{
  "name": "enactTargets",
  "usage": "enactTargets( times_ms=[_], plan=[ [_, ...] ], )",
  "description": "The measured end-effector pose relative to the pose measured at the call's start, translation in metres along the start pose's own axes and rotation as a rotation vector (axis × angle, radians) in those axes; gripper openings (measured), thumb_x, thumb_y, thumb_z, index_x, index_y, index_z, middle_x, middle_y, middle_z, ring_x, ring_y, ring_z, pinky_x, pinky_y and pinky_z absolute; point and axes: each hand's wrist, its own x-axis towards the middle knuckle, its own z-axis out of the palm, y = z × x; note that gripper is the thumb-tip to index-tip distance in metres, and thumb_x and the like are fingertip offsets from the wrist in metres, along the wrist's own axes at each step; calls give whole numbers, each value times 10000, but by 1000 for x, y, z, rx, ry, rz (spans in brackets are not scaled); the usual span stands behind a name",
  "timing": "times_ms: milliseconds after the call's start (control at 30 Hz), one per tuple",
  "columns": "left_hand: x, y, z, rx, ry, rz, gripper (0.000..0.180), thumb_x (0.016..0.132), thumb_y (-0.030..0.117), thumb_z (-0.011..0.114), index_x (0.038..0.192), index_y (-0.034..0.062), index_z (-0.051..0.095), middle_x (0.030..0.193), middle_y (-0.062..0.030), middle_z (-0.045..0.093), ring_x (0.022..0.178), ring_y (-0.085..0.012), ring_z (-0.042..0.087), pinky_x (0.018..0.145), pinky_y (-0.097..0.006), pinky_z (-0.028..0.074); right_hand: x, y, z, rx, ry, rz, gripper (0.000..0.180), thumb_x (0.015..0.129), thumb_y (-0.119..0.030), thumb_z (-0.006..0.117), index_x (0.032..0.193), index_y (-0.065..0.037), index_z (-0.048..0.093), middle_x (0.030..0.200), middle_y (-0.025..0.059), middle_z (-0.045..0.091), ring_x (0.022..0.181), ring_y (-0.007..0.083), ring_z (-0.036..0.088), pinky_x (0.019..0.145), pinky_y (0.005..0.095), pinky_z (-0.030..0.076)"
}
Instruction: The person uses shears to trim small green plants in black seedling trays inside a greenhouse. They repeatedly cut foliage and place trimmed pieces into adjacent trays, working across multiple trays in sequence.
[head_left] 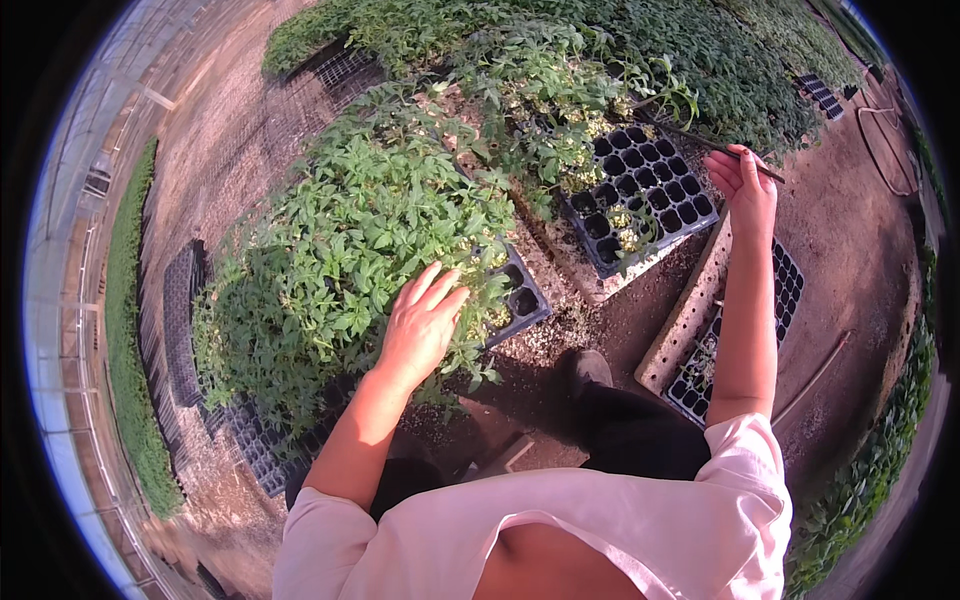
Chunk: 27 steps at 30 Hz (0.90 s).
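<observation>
My left hand (418, 325) lies with its fingers stretched out on the leaves of a dense bunch of green seedlings (355, 235), at the edge of a black cell tray (524, 300) with a few bare cells showing. Away to the right, my raised right hand (748, 190) grips a thin dark stick (695, 138) between thumb and fingers. The stick slants toward the upper left, over another black cell tray (655, 180). That tray has many cells without plants and a few pale, yellowish seedlings (628, 232). Whether the stick's far end touches any plant I cannot tell.
A pale block with holes (685, 310) stands beside a third cell tray (785, 290) on the ground at right. Seedling beds (700, 50) fill the far side. More trays (183, 325) lie at left, and a hose (880, 150) curves at far right. My shoe (588, 368) is below.
</observation>
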Motion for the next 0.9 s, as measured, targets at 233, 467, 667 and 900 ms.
enactTargets(
  times_ms=[233,467,667,900],
  plan=[
    [-5,-10,7,12,30,4,339,709,35,640,1044,47,587,1208,-80,517,1200,-268,412,968,-403,373,-46,-8,36,26,-620,218,271,925,-234,462,996,17,536,799,156,648,701,234,658,623,309,552],
    [-8,-11,7,-5,23,2,331,709,32,637,1036,32,587,1199,-89,521,1203,-276,409,968,-400,374,-53,13,106,-325,-978,260,288,908,-273,505,910,2,592,773,91,651,706,167,657,617,245,520],
    [4,7,-5,-91,91,-24,356,724,63,645,1072,36,578,1237,-99,495,1211,-275,403,979,-409,358,-42,31,129,-460,-1036,370,266,917,-249,493,935,7,562,767,93,646,690,146,648,613,246,521],
    [46,28,11,-2,-99,181,354,780,123,603,1130,95,562,1275,-78,466,1255,-275,341,1027,-474,273,-41,8,109,-394,-993,305,292,906,-257,514,944,25,577,773,112,646,702,174,655,621,252,531]
  ],
)
